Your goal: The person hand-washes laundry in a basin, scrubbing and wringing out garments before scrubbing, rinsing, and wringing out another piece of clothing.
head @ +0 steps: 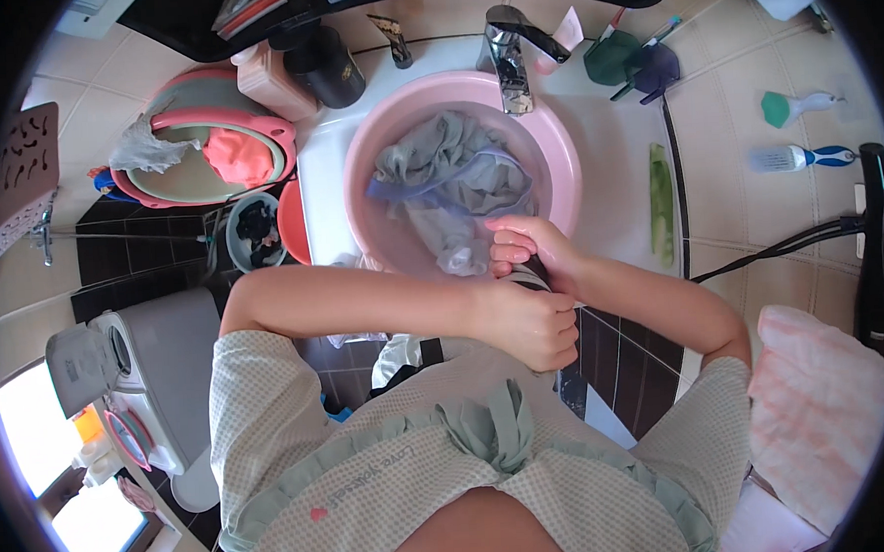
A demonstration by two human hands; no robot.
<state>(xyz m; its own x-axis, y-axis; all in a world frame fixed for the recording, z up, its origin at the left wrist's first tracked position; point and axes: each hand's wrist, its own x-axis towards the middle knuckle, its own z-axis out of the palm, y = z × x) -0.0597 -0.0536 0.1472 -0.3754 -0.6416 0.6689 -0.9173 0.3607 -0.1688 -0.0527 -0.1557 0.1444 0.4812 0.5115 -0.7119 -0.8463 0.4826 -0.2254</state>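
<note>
Both hands grip a dark striped cloth [526,275] just off the near right rim of a pink basin [355,183]. My left hand [537,326] makes a fist around its lower end, close to my body. My right hand [531,244], wet and shiny, holds the upper end over the basin's edge. Most of the cloth is hidden inside the fists. In the basin's cloudy water lies a crumpled light grey garment [444,146] with a lavender band [474,161]. Above the basin's far rim projects a chrome faucet [510,66].
A green bar [660,203] lies on the white sink top [611,165]. Bottles [325,66] and toothbrush cups [614,60] stand behind. To the left are a pink-rimmed tub [165,195], a small bucket with dark cloth [256,231] and a grey appliance [168,362]. A pink-white towel [818,415] hangs right.
</note>
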